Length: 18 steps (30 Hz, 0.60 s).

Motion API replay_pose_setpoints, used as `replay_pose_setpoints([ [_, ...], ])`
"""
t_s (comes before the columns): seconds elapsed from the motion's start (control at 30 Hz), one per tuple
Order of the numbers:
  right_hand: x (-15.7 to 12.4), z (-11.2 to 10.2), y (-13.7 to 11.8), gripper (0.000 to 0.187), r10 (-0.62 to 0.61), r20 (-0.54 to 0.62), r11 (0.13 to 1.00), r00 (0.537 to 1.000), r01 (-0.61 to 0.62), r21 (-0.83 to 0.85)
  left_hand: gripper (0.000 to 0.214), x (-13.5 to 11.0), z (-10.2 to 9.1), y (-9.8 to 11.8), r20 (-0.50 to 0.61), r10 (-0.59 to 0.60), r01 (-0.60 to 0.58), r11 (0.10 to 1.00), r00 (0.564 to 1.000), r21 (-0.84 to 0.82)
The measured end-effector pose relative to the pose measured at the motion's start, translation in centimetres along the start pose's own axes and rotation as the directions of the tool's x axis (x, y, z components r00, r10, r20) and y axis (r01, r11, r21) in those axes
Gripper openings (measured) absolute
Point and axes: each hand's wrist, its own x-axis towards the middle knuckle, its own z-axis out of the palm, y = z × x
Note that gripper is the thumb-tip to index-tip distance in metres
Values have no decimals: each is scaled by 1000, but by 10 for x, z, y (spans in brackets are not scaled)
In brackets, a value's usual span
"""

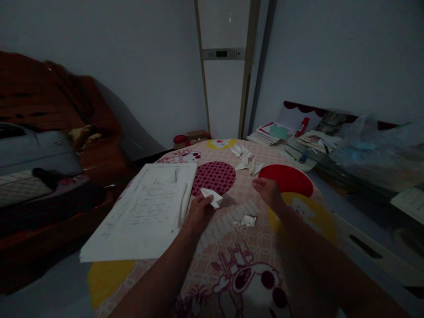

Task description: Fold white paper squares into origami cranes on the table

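My left hand (pixel 199 213) pinches a folded piece of white paper (pixel 212 197) between thumb and fingers, above the patterned tablecloth. To its right, my right hand (pixel 268 191) has its fingers curled closed, and no object shows in them. Just beyond that hand lie several folded white paper figures (pixel 245 158) in a loose cluster. A small crumpled piece of paper (pixel 248 221) rests on the cloth between my forearms.
A stack of written sheets (pixel 142 212) covers the table's left side. On the right, a glass-topped stand holds papers (pixel 270 132), a red bottle (pixel 302 126) and clear plastic bags (pixel 367 150). A wooden bench (pixel 99 154) stands left, a tall white air conditioner (pixel 223 92) behind.
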Motion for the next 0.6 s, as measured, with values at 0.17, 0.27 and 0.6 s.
replay_pose_setpoints([
  [0.17, 63, 9, 26, 28, 140, -180, 987, 974, -151, -50, 30, -4, 0, -1, 17, -16, 16, 1000, 1000, 23],
  [0.27, 79, 17, 33, 30, 190, -202, 978, 961, -203, -49, 31, -6, 0, -1, 17, -32, 31, 999, 999, 33],
  [0.6, 102, -13, 39, 27, 297, -186, 943, 937, -319, -97, 32, -8, 5, -1, 51, -46, 43, 997, 998, 60],
])
